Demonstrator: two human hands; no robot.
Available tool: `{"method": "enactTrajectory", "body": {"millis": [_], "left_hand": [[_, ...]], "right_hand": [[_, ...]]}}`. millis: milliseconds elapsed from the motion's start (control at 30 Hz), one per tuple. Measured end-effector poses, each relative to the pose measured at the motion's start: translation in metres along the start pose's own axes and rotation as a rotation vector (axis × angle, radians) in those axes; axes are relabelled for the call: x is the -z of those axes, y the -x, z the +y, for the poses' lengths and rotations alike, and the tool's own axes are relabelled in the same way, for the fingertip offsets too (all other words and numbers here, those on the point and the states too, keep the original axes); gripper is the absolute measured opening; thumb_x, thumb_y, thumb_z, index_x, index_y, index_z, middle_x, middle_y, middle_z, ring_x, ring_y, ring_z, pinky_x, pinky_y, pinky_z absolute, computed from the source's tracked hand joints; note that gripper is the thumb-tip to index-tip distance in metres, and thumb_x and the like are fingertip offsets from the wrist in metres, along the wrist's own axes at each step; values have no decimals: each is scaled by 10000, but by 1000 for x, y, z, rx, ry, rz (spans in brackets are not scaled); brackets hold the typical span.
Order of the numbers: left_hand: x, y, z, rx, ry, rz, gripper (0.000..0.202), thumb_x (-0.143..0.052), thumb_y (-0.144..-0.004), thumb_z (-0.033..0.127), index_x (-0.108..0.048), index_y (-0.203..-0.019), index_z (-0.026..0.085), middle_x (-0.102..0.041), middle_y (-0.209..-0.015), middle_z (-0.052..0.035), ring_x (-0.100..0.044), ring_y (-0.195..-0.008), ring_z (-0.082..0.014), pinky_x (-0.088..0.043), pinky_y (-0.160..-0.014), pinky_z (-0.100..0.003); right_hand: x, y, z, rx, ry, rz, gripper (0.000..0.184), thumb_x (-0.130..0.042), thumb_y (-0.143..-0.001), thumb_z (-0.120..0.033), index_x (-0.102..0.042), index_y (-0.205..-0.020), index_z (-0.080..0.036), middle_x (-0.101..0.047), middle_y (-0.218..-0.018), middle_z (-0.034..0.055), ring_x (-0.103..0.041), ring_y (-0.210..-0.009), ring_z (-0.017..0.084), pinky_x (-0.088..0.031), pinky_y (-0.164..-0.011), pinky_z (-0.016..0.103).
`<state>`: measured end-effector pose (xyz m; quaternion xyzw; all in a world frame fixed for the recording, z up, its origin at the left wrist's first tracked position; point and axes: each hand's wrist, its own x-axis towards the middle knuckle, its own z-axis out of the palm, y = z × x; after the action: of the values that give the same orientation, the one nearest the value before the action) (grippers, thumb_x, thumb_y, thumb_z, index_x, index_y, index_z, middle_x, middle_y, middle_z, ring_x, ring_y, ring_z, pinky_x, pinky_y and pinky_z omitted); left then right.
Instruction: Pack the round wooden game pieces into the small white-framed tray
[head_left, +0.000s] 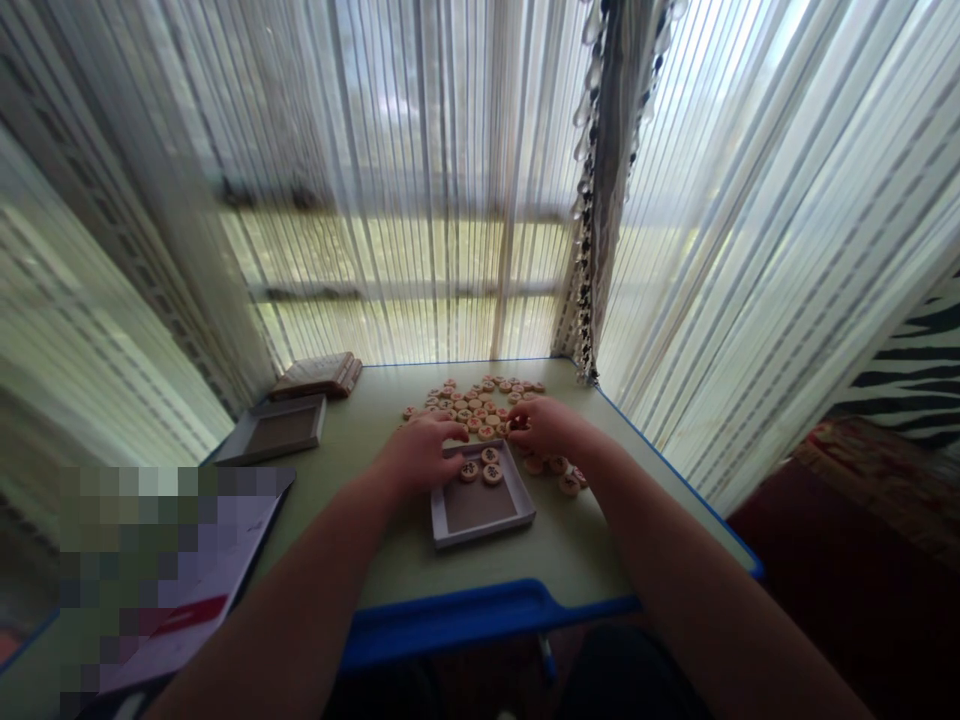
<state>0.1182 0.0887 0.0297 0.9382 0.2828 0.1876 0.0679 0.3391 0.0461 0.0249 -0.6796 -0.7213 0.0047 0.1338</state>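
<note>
Two bare forearms reach in from the bottom edge, over the raised blue lip [465, 615] at the near side of the pale green worktop [577, 555]. The left hand [418, 452] lies palm down at the far left corner of a shallow grey box [480, 508]. Its fingers [450, 432] are curled toward the rim; whether they pinch anything cannot be told. The right hand [546, 425] sits just past the box's far right corner, its fingers [519, 428] bunched at the near edge of a heap of wooden xiangqi pieces [480, 398]. Their grip is hidden too.

Three pieces [491, 473] lie in the far end of the box, close together, and the rest of its floor is bare. The heap spreads between the hands and the window. A few loose discs [564, 480] sit on the worktop under the right wrist.

Well to the left stand a second shallow box [276, 430] and, behind it, a folded brown board [319, 374]. Blurred papers [217, 570] cover the near left corner. Sheer striped curtains [420, 180] hang round the worktop.
</note>
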Motion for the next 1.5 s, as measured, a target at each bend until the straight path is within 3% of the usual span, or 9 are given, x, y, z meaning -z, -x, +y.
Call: {"method": "enactTrajectory", "body": {"millis": [267,367,567,667,767,900,1033,1200,1500], "left_hand": [[1,3,10,-62,44,-112,222,-552,-659,345,-686,-806,246,-548,-835,-30,-514,-811,-173,-400,-711,-263],[-1,3,8,-48,78,-125,214,-557,-656,331,-684,-795,229,-542,-825,-30,-515,-788,-164,-407,-690,-254],[0,3,11,-69,125,13,154,-556,-667,296,-641,-735,187,-544,-851,-28,-521,-779,-145,-417,-741,-254],[3,1,12,-28,106,126,160,-561,-671,318,-601,-736,178,-548,-860,-36,-515,-824,-167,-414,-777,-290],[3,-1,13,29,97,197,216,-543,-696,376,-566,-766,173,-554,-847,-44,-511,-825,-181,-419,-756,-314],[-3,-4,15,-10,122,167,226,-517,-738,363,-568,-867,184,-581,-891,-44,-519,-841,-176,-415,-773,-312],[-11,-7,20,-41,111,88,312,-566,-713,338,-566,-1004,223,-594,-950,-39,-519,-895,-185,-407,-800,-312],[-15,-9,21,-111,100,27,157,-552,-729,317,-627,-805,202,-593,-870,-42,-527,-858,-181,-408,-798,-311],[-13,-6,19,-110,94,46,163,-545,-717,307,-627,-817,209,-584,-858,-40,-524,-825,-173,-410,-764,-303]], "right_hand": [[13,4,-12,-41,-118,44,316,-583,-680,-368,-642,-949,-214,-658,-752,20,-558,-638,133,-370,-578,219],[22,9,-20,21,-267,-73,294,-582,-674,-421,-667,-854,-205,-648,-689,11,-549,-579,117,-361,-524,207],[24,14,-26,63,-316,-162,264,-633,-611,-432,-678,-676,-180,-610,-550,-4,-500,-484,88,-320,-457,197],[21,11,-23,33,-495,-125,287,-622,-623,-438,-653,-665,-156,-573,-489,-9,-474,-436,78,-324,-436,195],[20,7,-23,10,-904,13,311,-552,-690,-444,-603,-704,-138,-530,-478,-22,-456,-408,70,-335,-406,188],[16,1,-24,-99,-1235,205,289,-524,-710,-430,-531,-662,-145,-448,-448,-50,-391,-366,50,-283,-345,169],[7,-4,-22,-184,-1246,237,299,-532,-693,-426,-482,-583,-153,-422,-432,-53,-368,-356,42,-264,-328,163],[-4,-7,-22,-136,-1138,217,299,-512,-700,-424,-502,-585,-149,-446,-443,-48,-379,-369,43,-294,-350,162],[-2,-8,-16,-142,-1100,103,276,-556,-682,-385,-503,-559,-144,-467,-433,-40,-394,-353,44,-287,-336,168]]}}
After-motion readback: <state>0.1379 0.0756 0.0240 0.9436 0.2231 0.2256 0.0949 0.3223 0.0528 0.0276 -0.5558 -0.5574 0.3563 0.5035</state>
